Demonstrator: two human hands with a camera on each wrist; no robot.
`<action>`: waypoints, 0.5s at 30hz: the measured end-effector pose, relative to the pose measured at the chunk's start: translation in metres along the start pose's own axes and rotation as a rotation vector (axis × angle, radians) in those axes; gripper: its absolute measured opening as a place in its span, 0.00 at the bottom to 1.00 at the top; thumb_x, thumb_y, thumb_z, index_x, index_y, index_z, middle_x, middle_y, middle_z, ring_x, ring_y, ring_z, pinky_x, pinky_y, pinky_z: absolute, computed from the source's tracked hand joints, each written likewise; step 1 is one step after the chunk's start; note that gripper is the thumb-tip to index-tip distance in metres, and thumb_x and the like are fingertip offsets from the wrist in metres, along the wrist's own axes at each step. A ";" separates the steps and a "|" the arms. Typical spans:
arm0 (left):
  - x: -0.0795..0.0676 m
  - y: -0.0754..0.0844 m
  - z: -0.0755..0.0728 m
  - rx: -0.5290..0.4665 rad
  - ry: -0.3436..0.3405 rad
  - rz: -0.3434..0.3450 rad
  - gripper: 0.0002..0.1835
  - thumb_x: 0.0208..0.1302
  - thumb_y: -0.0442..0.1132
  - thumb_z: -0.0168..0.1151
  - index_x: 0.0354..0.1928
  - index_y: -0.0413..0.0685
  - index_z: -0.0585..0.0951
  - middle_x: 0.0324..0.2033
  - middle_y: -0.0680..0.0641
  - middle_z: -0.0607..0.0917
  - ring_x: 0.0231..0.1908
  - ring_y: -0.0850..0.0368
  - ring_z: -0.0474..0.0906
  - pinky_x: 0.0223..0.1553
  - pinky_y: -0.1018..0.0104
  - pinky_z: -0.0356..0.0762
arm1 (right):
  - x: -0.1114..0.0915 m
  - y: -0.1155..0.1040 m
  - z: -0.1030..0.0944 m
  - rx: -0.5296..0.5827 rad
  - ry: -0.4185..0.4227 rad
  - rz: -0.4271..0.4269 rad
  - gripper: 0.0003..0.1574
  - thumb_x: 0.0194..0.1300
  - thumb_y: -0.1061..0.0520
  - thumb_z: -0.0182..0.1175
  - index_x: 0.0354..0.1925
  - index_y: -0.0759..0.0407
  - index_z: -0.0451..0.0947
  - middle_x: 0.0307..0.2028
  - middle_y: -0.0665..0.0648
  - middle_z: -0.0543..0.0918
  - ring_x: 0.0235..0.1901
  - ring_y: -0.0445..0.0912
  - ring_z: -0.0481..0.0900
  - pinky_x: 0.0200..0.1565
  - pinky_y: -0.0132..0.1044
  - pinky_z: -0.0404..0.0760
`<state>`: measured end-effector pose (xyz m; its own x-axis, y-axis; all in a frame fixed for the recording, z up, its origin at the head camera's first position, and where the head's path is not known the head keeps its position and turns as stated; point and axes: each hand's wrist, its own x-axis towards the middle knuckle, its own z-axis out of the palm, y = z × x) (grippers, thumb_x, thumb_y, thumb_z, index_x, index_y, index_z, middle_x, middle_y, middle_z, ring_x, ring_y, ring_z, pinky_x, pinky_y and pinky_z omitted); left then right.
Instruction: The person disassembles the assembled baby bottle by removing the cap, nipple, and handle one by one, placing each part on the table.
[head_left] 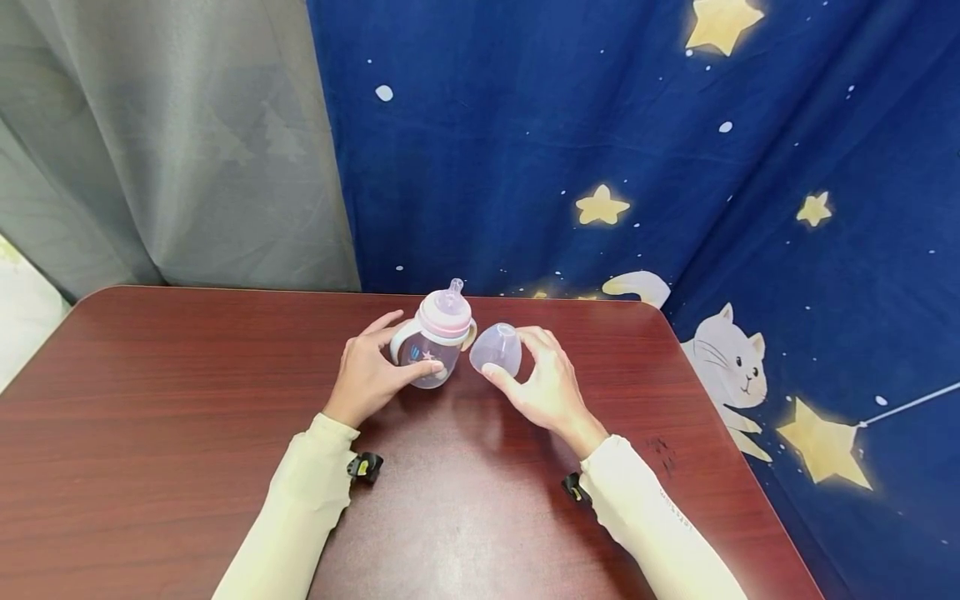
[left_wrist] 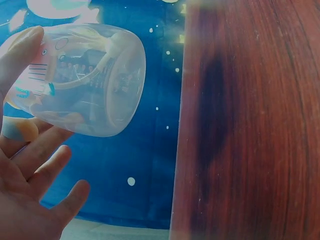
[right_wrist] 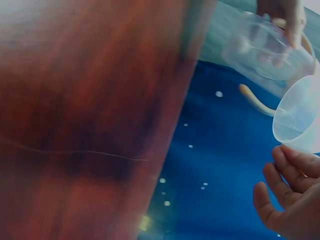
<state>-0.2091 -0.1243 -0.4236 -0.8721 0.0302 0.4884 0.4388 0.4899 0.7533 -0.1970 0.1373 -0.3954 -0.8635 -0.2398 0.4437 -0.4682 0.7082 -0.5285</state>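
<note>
A clear baby bottle with a pink-and-white collar, a bare teat and two side handles tilts slightly above the table. My left hand grips it from the left, thumb across the front; in the left wrist view its other fingers spread below the bottle. Just to the right, my right hand pinches a translucent dome-shaped cap between thumb and fingers. Cap and bottle are apart. In the right wrist view, the open rim of the cap faces the bottle.
A reddish-brown wooden table lies under both hands. Behind its far edge hang a grey curtain and a blue curtain with stars and a cat. Black wrist cameras sit by both cuffs.
</note>
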 end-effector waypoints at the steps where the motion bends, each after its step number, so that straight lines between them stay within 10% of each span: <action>1: 0.000 0.000 0.000 0.001 0.001 0.001 0.34 0.38 0.52 0.85 0.52 0.49 0.87 0.53 0.44 0.85 0.63 0.52 0.74 0.53 0.46 0.76 | -0.002 0.002 0.002 -0.008 -0.011 0.009 0.34 0.55 0.37 0.71 0.53 0.54 0.80 0.48 0.50 0.81 0.53 0.45 0.75 0.53 0.48 0.74; 15: -0.002 0.004 -0.001 -0.014 0.027 0.013 0.35 0.37 0.50 0.86 0.52 0.45 0.87 0.54 0.39 0.84 0.63 0.48 0.74 0.54 0.44 0.76 | -0.024 0.017 0.020 -0.078 -0.134 0.017 0.31 0.54 0.36 0.70 0.49 0.53 0.81 0.48 0.52 0.81 0.53 0.48 0.75 0.53 0.50 0.75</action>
<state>-0.2055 -0.1234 -0.4217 -0.8603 0.0127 0.5096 0.4530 0.4776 0.7528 -0.1879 0.1415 -0.4292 -0.8911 -0.3101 0.3314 -0.4416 0.7609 -0.4753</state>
